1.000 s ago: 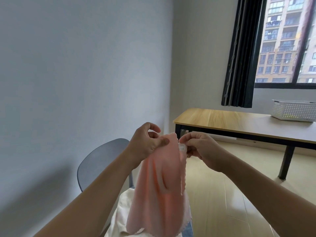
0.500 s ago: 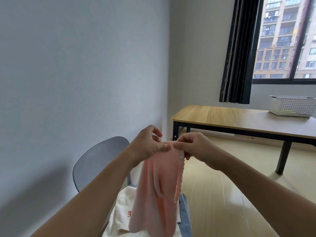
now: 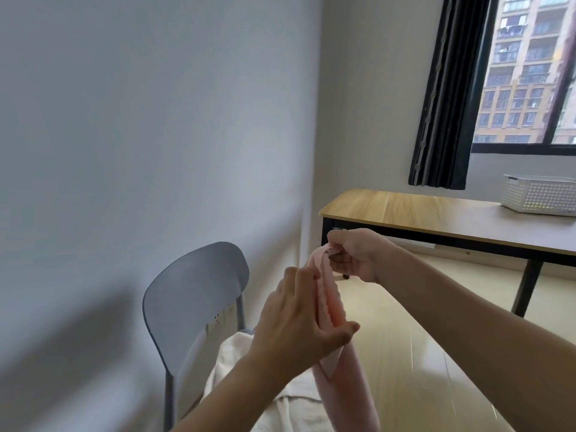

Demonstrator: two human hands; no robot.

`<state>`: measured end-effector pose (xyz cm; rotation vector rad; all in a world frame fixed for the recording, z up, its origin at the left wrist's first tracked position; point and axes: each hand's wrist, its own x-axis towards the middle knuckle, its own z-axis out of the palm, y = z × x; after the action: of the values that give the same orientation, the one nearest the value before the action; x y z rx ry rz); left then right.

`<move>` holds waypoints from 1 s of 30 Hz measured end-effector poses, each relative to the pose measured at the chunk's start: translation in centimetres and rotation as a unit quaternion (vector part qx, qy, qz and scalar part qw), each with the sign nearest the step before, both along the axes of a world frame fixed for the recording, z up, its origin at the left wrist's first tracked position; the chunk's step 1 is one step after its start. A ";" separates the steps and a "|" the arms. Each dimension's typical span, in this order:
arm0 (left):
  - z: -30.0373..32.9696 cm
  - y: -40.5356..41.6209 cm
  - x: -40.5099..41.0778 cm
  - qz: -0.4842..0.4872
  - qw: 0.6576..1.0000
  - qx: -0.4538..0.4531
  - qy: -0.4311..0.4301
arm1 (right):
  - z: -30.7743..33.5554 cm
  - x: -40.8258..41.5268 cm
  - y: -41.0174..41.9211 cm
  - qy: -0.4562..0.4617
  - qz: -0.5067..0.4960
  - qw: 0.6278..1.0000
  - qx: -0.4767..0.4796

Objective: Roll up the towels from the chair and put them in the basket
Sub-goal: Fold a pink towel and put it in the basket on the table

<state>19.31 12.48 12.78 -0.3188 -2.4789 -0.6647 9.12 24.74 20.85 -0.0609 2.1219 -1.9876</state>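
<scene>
A pink towel (image 3: 346,391) hangs lengthwise in front of me above the grey chair (image 3: 193,294). My right hand (image 3: 355,257) pinches its top edge, fingers curled. Lower down, my left hand (image 3: 299,322) has the towel between thumb and fingers, with the fingers fairly straight along the cloth. White towels (image 3: 290,397) lie piled on the chair seat beneath. The white perforated basket (image 3: 539,194) stands on the wooden table (image 3: 436,213) at the far right.
A pale wall runs along the left, close behind the chair. A dark curtain (image 3: 448,88) hangs beside the window over the table. Light wooden floor lies between the chair and the black table legs.
My left hand has let go of the top edge and slid down the towel. The right hand rose slightly with the top edge. The towel now hangs narrower.
</scene>
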 end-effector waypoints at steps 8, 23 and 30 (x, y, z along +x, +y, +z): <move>-1.7 -2.3 -1.1 0.004 0.974 -0.152 0.168 | 1.9 0.1 0.6 -0.005 0.006 0.999 -0.053; 7.1 -7.7 -5.2 0.110 0.991 0.071 0.024 | 1.4 1.6 4.3 0.213 0.087 0.959 0.165; 7.2 -7.2 -3.6 -0.017 0.994 0.105 0.035 | 1.1 2.2 4.9 0.233 0.084 0.963 0.107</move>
<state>15.67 5.25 19.99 -0.2981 -2.3167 -0.9031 11.30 29.68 22.00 -0.7104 2.4953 -1.7611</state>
